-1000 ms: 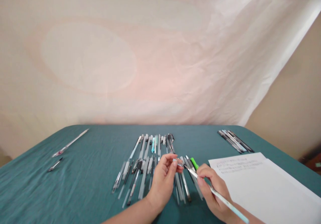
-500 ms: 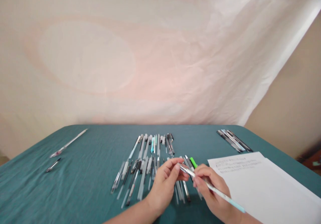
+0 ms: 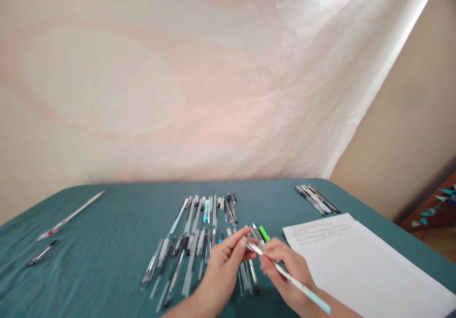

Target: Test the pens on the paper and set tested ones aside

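My right hand [image 3: 292, 273] is closed around the barrel of a white pen [image 3: 304, 289] with a light blue rear end. The pen slants, its clear front end up and to the left. At that front end, my left hand [image 3: 223, 265] pinches it between thumb and fingers; the very tip is hidden there. Both hands are above a cluster of pens and clear parts [image 3: 192, 258] on the cloth. Just behind my right hand lies a bright green piece [image 3: 264, 234].
A farther row of pens and caps [image 3: 210, 211] lies mid-table. Several pens [image 3: 317, 199] form a bundle at the far right, beyond white paper sheets [image 3: 363, 265] with handwriting. On the left lie a long clear pen [image 3: 71, 216] and a short dark one [image 3: 42, 253] on the green cloth [image 3: 117, 251].
The view has turned a little to the right, so everything on the table appears farther left. Both hands stay on the pen in nearly the same pose.
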A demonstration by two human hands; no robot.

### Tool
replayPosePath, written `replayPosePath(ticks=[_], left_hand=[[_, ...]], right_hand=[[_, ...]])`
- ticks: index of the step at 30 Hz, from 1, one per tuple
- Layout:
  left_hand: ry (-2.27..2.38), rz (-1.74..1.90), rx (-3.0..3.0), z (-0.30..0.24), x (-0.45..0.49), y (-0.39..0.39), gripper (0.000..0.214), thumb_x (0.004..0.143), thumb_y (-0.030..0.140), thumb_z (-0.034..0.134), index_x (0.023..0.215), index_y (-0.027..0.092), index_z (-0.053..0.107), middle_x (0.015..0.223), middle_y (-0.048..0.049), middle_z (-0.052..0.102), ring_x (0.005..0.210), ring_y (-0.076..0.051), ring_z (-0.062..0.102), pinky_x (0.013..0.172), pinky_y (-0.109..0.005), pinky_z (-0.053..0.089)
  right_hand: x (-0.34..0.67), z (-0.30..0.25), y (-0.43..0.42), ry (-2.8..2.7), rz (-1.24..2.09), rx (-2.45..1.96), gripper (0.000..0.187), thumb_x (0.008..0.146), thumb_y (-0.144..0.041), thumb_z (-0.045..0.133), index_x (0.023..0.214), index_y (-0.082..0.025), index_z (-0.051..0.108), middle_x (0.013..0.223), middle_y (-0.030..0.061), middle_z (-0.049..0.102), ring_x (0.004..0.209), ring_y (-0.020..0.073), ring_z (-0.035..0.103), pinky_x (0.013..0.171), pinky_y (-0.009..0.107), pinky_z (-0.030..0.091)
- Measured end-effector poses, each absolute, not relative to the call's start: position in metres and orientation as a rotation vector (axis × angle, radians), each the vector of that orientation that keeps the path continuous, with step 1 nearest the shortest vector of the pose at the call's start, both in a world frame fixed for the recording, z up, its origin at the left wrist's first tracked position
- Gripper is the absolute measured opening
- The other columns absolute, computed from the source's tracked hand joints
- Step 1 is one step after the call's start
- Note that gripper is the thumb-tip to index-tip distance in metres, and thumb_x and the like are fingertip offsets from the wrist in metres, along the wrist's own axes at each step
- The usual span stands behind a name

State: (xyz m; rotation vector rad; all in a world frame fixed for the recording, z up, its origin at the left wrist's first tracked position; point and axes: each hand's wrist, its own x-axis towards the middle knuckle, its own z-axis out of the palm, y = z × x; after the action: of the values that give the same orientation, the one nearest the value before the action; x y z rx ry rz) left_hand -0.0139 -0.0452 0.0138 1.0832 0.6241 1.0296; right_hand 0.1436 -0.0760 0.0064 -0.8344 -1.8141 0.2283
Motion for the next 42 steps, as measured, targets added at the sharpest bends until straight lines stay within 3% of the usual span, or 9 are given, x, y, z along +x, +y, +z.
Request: replayPosePath(ticks=[4, 9, 14, 17, 21, 25, 27, 32, 42], left_hand=[[0.620, 1.048, 1.023, 0.013, -0.014, -0.042, 0.033, 0.080, 0.034, 0.060, 0.108, 0.015, 0.063, 0.095, -0.0086, 0.068, 0.088, -0.020, 0.061, 0.085, -0.033, 0.047], [0.682, 1.173, 0.909, 0.009, -0.014, -0.033, 0.029, 0.078, 0.032, 0.063, 0.101, 0.014, 0.062, 0.094, -0.0092, 0.067, 0.084, -0.016, 0.061, 0.079, -0.027, 0.048], [0.802, 1.363, 0.855, 0.001, -0.015, -0.025, 0.030, 0.079, 0.035, 0.060, 0.101, 0.015, 0.058, 0.089, -0.0053, 0.065, 0.078, -0.014, 0.061, 0.076, -0.027, 0.049], [0.851, 1.400, 0.933, 0.000, -0.014, -0.026, 0.029, 0.080, 0.036, 0.059, 0.100, 0.017, 0.056, 0.089, -0.0042, 0.064, 0.078, -0.015, 0.061, 0.077, -0.029, 0.050], [0.810, 1.338, 1.038, 0.002, -0.010, -0.032, 0.035, 0.083, 0.037, 0.054, 0.112, 0.019, 0.048, 0.103, -0.0074, 0.061, 0.088, -0.018, 0.062, 0.084, -0.033, 0.048], [0.768, 1.316, 1.152, -0.001, -0.009, -0.036, 0.044, 0.085, 0.035, 0.051, 0.124, 0.024, 0.035, 0.122, -0.0102, 0.050, 0.098, -0.021, 0.059, 0.088, -0.037, 0.045], [0.798, 1.308, 1.302, -0.002, -0.011, -0.039, 0.035, 0.085, 0.031, 0.050, 0.118, 0.023, 0.041, 0.119, -0.0092, 0.051, 0.100, -0.021, 0.057, 0.089, -0.037, 0.043], [0.894, 1.251, 1.738, 0.002, -0.017, -0.047, 0.024, 0.083, 0.019, 0.050, 0.107, 0.022, 0.053, 0.107, -0.0084, 0.054, 0.100, -0.022, 0.052, 0.089, -0.035, 0.040], [0.912, 1.183, 1.896, 0.006, -0.021, -0.049, 0.023, 0.083, 0.010, 0.043, 0.100, 0.023, 0.052, 0.106, -0.0071, 0.052, 0.101, -0.021, 0.050, 0.089, -0.034, 0.038]], right_hand=[[0.144, 0.011, -0.073, -1.845, 0.260, -0.817, 0.020, 0.080, -0.005, 0.051, 0.091, -0.021, 0.048, 0.077, 0.0007, 0.056, 0.075, 0.0125, 0.056, 0.068, 0.024, 0.046], [0.151, 0.029, -0.072, -1.907, 0.452, -0.953, 0.006, 0.084, -0.019, 0.050, 0.089, -0.020, 0.054, 0.078, 0.0020, 0.056, 0.071, 0.0132, 0.054, 0.065, 0.025, 0.043], [0.174, 0.052, -0.068, -1.874, 0.495, -1.250, 0.017, 0.088, -0.028, 0.045, 0.100, -0.021, 0.056, 0.079, 0.0015, 0.060, 0.069, 0.0126, 0.056, 0.062, 0.022, 0.042], [0.185, 0.062, -0.064, -2.055, 0.477, -1.425, 0.016, 0.087, -0.028, 0.047, 0.096, -0.023, 0.059, 0.084, 0.0008, 0.064, 0.074, 0.0141, 0.058, 0.064, 0.023, 0.041], [0.198, 0.066, -0.058, -2.266, 0.347, -1.588, 0.017, 0.087, -0.026, 0.046, 0.081, -0.023, 0.062, 0.076, -0.0006, 0.064, 0.070, 0.0148, 0.057, 0.063, 0.024, 0.039], [0.231, 0.053, -0.039, -2.141, 0.188, -1.730, 0.019, 0.086, -0.030, 0.045, 0.079, -0.023, 0.062, 0.079, 0.0001, 0.063, 0.071, 0.0142, 0.057, 0.064, 0.023, 0.039], [0.257, 0.041, -0.024, -2.014, 0.048, -1.897, 0.022, 0.085, -0.032, 0.045, 0.080, -0.022, 0.064, 0.084, 0.0021, 0.063, 0.075, 0.0150, 0.058, 0.067, 0.024, 0.040], [0.319, 0.014, 0.001, -1.701, -0.158, -2.393, 0.026, 0.084, -0.032, 0.045, 0.076, -0.021, 0.067, 0.082, 0.0082, 0.066, 0.074, 0.0212, 0.061, 0.058, 0.027, 0.038], [0.344, -0.006, 0.026, -1.553, -0.253, -2.591, 0.024, 0.084, -0.027, 0.046, 0.080, -0.018, 0.068, 0.095, 0.0154, 0.065, 0.082, 0.0250, 0.063, 0.062, 0.030, 0.041]])
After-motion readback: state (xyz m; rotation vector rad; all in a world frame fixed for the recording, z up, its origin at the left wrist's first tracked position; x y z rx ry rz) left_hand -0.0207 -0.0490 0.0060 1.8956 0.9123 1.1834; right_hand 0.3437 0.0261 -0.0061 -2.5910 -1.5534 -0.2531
